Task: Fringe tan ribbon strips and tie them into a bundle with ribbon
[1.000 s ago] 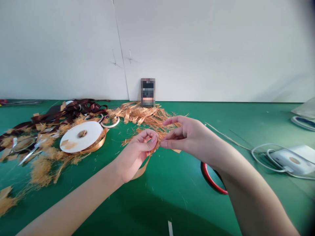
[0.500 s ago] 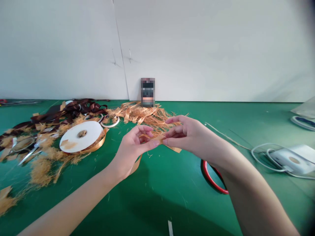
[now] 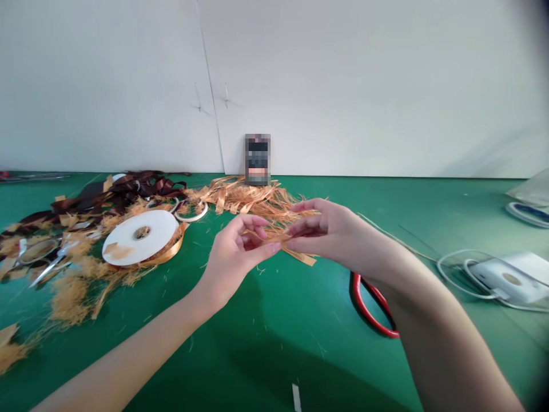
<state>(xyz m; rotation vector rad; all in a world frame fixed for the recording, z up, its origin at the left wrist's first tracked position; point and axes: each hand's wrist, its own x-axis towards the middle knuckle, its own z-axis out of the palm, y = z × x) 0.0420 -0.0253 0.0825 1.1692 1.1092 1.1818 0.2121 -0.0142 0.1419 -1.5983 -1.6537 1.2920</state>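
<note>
Fingers: I have my left hand (image 3: 234,257) and right hand (image 3: 330,232) raised with the fingertips nearly meeting. The thumb and forefinger of each hand are pinched together on the strip, and the other fingers are curled loosely.

Strip position: the gold ribbon strip (image 3: 274,240) lies across the narrow gap between my two pinches, and its loose tail drops just below my right fingers.

Strip look: it is a flat, shiny tan-gold band, with fine fibres frayed along it.

Just past the fingers: a frayed ribbon pile (image 3: 244,197) sits straight ahead, almost touching my right fingertips, and loose fibres are scattered on the green counter (image 3: 266,349) below my hands.

Left of the fingers: a white ribbon spool (image 3: 139,237) lies flat, near a white tape ring (image 3: 191,214). Farther left are dark brown ribbon (image 3: 124,191) and scissors (image 3: 45,273) among tufts of fibre.

Right of the fingers: a red-and-black loop (image 3: 364,306) lies partly under my right forearm. Well out sits a white device (image 3: 506,280) with a white cable (image 3: 454,266).

Beyond the fingers: a blurred upright object (image 3: 257,160) stands against the white wall (image 3: 364,86).
</note>
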